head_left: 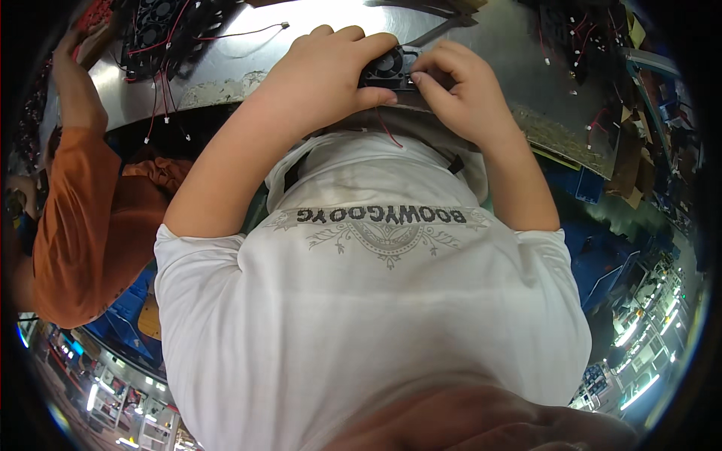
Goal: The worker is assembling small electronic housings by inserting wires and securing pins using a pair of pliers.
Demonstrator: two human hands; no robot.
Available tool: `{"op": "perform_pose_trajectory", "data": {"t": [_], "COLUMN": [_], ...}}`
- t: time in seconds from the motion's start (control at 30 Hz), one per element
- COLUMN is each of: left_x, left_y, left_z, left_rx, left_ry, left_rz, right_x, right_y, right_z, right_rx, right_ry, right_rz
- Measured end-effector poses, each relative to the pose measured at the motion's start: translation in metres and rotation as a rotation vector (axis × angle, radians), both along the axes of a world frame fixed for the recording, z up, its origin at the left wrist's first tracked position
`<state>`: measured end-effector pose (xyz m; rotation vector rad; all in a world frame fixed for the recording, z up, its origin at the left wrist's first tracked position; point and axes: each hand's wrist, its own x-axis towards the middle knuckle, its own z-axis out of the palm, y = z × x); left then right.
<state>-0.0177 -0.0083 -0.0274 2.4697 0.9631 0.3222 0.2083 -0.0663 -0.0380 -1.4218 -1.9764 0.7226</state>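
Observation:
A small black cooling fan with a square frame sits at the near edge of the metal bench, between my two hands. My left hand is closed on it, thumb on the near side and fingers over the far side. At the fan's right side, the thumb and forefinger of my right hand come together in a pinch. A small pale bit shows by these fingertips, too small to name. From the fan a thin red wire hangs down over the bench edge, ending in a small white connector.
More black fans with red wires and white connectors lie at the left of the metal bench. Another pile of fans is at the far right. On the left, a co-worker in an orange sleeve reaches in. A blue bin stands below right.

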Motion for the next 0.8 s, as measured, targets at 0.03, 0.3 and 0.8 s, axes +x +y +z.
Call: {"op": "perform_pose_trajectory", "data": {"t": [0.03,0.3,0.8], "left_x": [0.0,0.005,0.011], "left_y": [-0.001,-0.007,-0.01], "left_z": [0.001,0.007,0.018], "left_rx": [0.002,0.09,-0.079], "left_ry": [0.017,0.079,0.168], "left_rz": [0.006,0.021,0.073], "right_x": [-0.002,0.007,-0.056], "right_y": [-0.001,0.007,0.19], "right_z": [-0.001,0.005,0.083], "right_rx": [-0.027,-0.106,-0.35], "right_ry": [0.027,0.017,-0.667], "right_rz": [-0.04,-0.052,0.314]}}
